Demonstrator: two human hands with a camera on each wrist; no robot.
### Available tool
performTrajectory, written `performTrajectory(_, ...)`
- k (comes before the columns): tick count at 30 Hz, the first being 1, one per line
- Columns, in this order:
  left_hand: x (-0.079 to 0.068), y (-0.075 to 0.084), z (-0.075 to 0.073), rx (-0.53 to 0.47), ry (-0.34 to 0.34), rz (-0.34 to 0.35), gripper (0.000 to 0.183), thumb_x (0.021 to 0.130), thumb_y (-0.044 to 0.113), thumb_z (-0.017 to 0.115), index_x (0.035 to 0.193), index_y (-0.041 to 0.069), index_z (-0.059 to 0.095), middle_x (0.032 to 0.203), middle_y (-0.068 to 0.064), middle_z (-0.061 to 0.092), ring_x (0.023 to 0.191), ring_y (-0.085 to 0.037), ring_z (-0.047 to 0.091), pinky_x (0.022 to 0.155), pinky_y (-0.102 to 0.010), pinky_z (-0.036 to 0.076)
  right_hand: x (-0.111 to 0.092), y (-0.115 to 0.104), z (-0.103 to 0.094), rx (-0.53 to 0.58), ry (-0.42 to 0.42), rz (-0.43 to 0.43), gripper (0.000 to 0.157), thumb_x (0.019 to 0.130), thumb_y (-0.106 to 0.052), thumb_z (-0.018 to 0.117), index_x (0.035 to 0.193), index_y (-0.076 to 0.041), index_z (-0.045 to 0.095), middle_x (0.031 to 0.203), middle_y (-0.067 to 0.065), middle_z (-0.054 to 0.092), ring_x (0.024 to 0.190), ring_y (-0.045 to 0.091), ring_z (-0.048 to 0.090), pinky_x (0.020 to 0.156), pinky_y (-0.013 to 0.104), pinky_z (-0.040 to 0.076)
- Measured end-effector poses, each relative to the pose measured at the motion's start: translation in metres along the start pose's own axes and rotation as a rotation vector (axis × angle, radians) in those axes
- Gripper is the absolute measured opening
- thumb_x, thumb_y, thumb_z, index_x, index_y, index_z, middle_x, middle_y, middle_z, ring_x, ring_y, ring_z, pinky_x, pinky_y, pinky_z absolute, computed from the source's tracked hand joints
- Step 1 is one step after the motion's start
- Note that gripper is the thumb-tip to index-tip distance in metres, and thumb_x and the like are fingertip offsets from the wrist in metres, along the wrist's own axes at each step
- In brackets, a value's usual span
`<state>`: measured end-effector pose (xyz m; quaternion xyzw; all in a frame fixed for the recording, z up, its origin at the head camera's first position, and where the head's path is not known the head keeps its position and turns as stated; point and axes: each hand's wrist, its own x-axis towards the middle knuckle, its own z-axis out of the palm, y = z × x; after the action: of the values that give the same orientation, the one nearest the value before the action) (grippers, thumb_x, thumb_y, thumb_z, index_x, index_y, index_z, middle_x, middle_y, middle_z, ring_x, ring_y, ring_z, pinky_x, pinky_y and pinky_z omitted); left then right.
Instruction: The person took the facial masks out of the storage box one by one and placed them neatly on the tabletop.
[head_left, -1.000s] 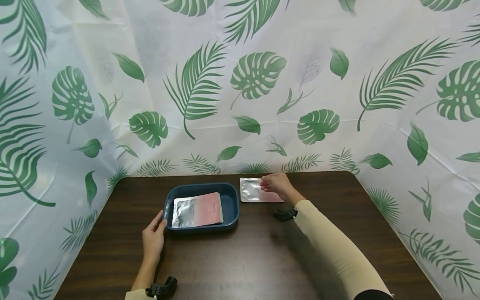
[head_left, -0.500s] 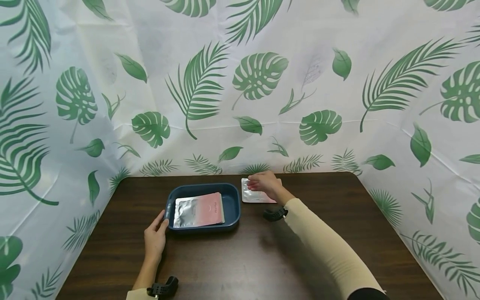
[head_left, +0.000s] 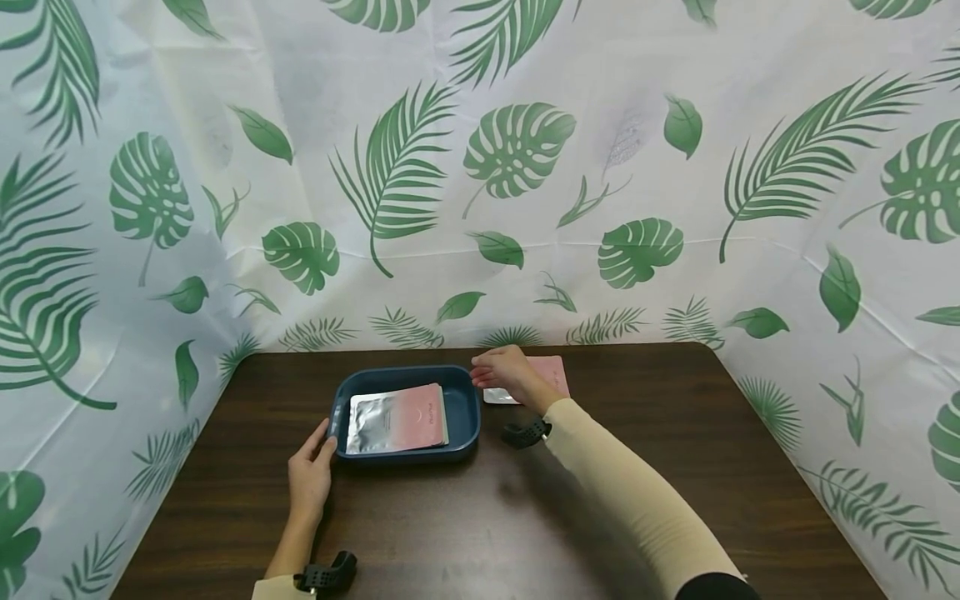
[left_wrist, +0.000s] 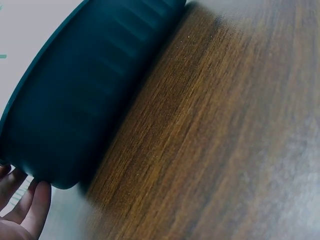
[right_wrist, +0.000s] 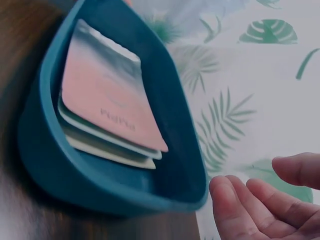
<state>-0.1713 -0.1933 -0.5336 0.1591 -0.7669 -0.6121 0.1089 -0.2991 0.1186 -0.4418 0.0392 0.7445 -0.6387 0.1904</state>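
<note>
A dark blue tray (head_left: 405,457) stands on the table's left half. A small stack of flat sachets lies inside it; the top sachet (head_left: 417,417) is silver and pink, and pale edges show beneath it in the right wrist view. At the tray's left end, my left hand (head_left: 308,475) touches the outer wall with fingertips and thumb, seen also in the left wrist view. My right hand (head_left: 504,371) is at the tray's right end, thumb apart from its fingers (right_wrist: 227,205), holding nothing. Another pink-and-silver sachet (head_left: 551,372) lies on the table, partly hidden by that hand.
The brown wooden table (head_left: 480,517) meets a white leaf-print curtain (head_left: 540,250) along its back edge. Curtain also hangs at both sides. A black wrist device (head_left: 327,573) is on the left wrist, another (head_left: 528,432) on the right.
My right hand has moved left across the loose sachet to the tray's right end, uncovering the sachet's pink right part. My left hand has stayed against the tray.
</note>
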Motion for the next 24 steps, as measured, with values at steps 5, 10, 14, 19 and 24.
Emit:
performTrajectory(5,0.000,0.000,0.000,0.000,-0.003,-0.004,0.043,0.101,0.016,0.051,0.143,0.006,0.049,0.149,-0.016,0.045,0.136,-0.028,0.042,0.077,0.005,0.035,0.001,0.001,0.016,-0.022,-0.007,0.014,0.033,0.095,-0.012,0.062,0.118,0.011,0.063,0.098,0.023,0.072,0.073,0.018,0.070,0.094,0.046,0.054)
performTrajectory(10,0.000,-0.001,0.001,0.006,0.006,0.001,0.042,0.100,0.016,0.052,0.141,0.006,0.051,0.147,-0.017,0.047,0.135,-0.028,0.043,0.078,0.005,0.033,0.001,0.003,0.030,-0.055,-0.019,0.012,0.034,0.096,-0.012,0.060,0.119,0.013,0.061,0.102,0.025,0.071,0.074,0.018,0.071,0.089,0.043,0.056)
performTrajectory(14,0.001,-0.002,0.002,0.003,0.010,0.002,0.042,0.100,0.015,0.053,0.141,0.006,0.052,0.146,-0.017,0.048,0.133,-0.027,0.044,0.080,0.004,0.033,0.003,0.007,0.039,-0.065,-0.037,0.011,0.033,0.096,-0.011,0.060,0.117,0.015,0.061,0.102,0.027,0.070,0.071,0.017,0.069,0.086,0.042,0.057)
performTrajectory(19,0.001,-0.002,0.002,0.013,0.021,0.015,0.042,0.099,0.014,0.054,0.140,0.005,0.052,0.145,-0.017,0.050,0.134,-0.027,0.043,0.082,0.004,0.031,0.007,0.012,0.049,-0.082,-0.046,0.034,0.032,0.095,-0.010,0.059,0.115,0.015,0.062,0.106,0.030,0.069,0.072,0.020,0.069,0.084,0.041,0.058)
performTrajectory(24,0.002,-0.002,0.002,0.005,0.022,0.010,0.041,0.100,0.014,0.053,0.140,0.006,0.052,0.145,-0.016,0.050,0.131,-0.027,0.045,0.079,0.003,0.035,0.009,0.015,0.059,-0.132,-0.040,0.046,0.030,0.094,-0.010,0.060,0.111,0.015,0.064,0.106,0.029,0.070,0.077,0.023,0.071,0.078,0.036,0.060)
